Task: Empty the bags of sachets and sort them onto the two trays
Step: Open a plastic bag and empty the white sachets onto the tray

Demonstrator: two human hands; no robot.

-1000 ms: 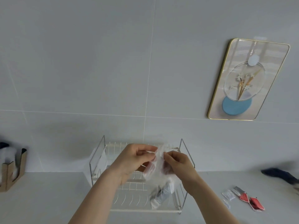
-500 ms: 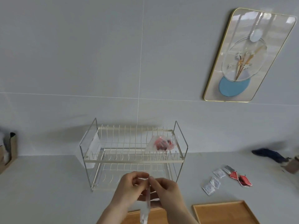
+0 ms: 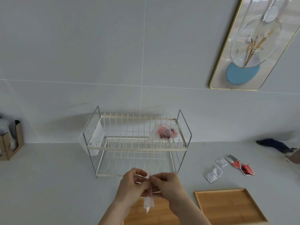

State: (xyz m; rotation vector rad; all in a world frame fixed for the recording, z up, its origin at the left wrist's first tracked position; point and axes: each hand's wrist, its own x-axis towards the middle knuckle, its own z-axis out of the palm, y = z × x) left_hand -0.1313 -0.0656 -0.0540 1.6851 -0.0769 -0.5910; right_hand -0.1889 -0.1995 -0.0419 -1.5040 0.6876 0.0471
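Observation:
My left hand [image 3: 132, 184] and my right hand [image 3: 167, 185] pinch the top of a clear plastic bag [image 3: 148, 202] between them; it hangs down over the left wooden tray [image 3: 134, 215], which my arms partly hide. The right wooden tray [image 3: 227, 206] lies bare beside it. A second clear bag with red sachets [image 3: 165, 132] rests on the top shelf of the wire rack [image 3: 138, 148]. Loose white sachets [image 3: 213, 173] and red sachets [image 3: 243, 167] lie on the counter to the right.
A cardboard box [image 3: 9, 143] stands at the far left against the wall. A dark blue object [image 3: 274, 144] lies at the far right. A gold-framed picture [image 3: 253, 44] hangs on the tiled wall.
Both hands came down from in front of the rack's top shelf to just above the left tray, still holding the clear bag. The view tilted down, revealing the two trays.

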